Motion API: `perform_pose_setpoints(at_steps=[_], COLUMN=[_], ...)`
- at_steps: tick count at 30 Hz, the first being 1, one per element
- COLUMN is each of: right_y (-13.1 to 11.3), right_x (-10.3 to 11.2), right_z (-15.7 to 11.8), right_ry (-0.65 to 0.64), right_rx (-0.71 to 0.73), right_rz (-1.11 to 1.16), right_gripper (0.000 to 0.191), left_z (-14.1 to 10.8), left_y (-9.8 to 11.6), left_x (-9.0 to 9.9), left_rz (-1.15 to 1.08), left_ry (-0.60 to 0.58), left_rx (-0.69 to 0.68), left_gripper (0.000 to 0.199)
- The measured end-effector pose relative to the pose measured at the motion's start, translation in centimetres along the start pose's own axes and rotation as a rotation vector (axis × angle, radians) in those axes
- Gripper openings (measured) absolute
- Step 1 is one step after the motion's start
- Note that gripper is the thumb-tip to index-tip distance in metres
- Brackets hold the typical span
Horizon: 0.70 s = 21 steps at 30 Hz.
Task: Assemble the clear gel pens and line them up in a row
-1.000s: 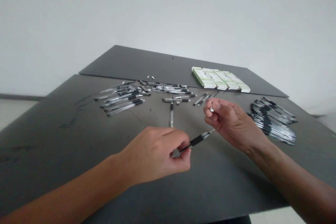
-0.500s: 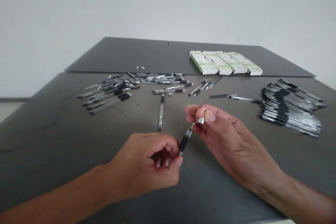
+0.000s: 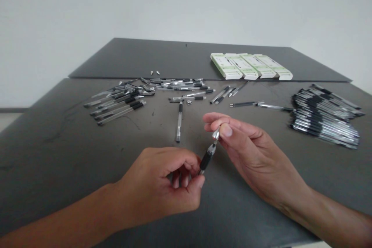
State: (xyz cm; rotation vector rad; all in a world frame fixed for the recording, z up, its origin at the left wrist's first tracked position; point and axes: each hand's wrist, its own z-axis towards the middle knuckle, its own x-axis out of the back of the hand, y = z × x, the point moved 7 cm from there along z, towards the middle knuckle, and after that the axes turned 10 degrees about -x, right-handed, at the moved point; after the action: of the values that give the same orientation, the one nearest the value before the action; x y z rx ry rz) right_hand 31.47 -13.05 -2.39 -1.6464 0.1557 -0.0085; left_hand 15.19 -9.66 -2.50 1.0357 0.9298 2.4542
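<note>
Between thumb and fingers, my left hand [image 3: 167, 180] pinches a pen barrel [image 3: 207, 159] with a black rubber grip, tilted up to the right. Its open end shows a clear threaded neck and the refill's tip. My right hand [image 3: 247, 147] is closed on a small silver cone-shaped pen tip [image 3: 216, 134], held by thumb and forefinger. The cone sits over the refill's point, just above the barrel's neck; a short gap still separates cone and neck. A single pen [image 3: 179, 122] lies on the table beyond my left hand.
Loose pen parts [image 3: 116, 102] spread at the left and more pens [image 3: 180, 84] along the middle. Two refills [image 3: 244, 104] lie right of centre. A pile of pens [image 3: 325, 116] is at the right. Several white-green boxes [image 3: 251, 66] and two silver tips [image 3: 155, 73] rest on the farther table.
My right hand has brought the silver tip down and left onto the refill's point, in line with the barrel. My left hand has shifted slightly right with the pen barrel.
</note>
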Motion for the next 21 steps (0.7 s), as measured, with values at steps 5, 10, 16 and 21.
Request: perform_pose_setpoints(at_steps=[5,10,16,21], right_y=[0.17,0.03,-0.25,-0.4], right_x=[-0.1,-0.22,0.31,-0.13], right_z=[-0.04,-0.06,-0.08,-0.21], right_ry=[-0.006,-0.01,0.036,-0.025], right_rx=[-0.001,0.016,0.012,0.02], right_rz=[-0.003,0.006,-0.009,-0.029], right_gripper=[0.013,0.016,0.014,0.013], left_z=[-0.29,-0.41,-0.29,-0.21], left_y=[-0.28,-0.39,-0.3,-0.32], left_x=[-0.14,-0.38,-0.29,-0.26], left_rz=[-0.024,-0.029,-0.015,-0.019], left_ry=[0.015,-0.014,-0.038,-0.057], left_rx=[-0.004,0.022,0.049,0.067], left_gripper=[0.007,0.006,0.006,0.006])
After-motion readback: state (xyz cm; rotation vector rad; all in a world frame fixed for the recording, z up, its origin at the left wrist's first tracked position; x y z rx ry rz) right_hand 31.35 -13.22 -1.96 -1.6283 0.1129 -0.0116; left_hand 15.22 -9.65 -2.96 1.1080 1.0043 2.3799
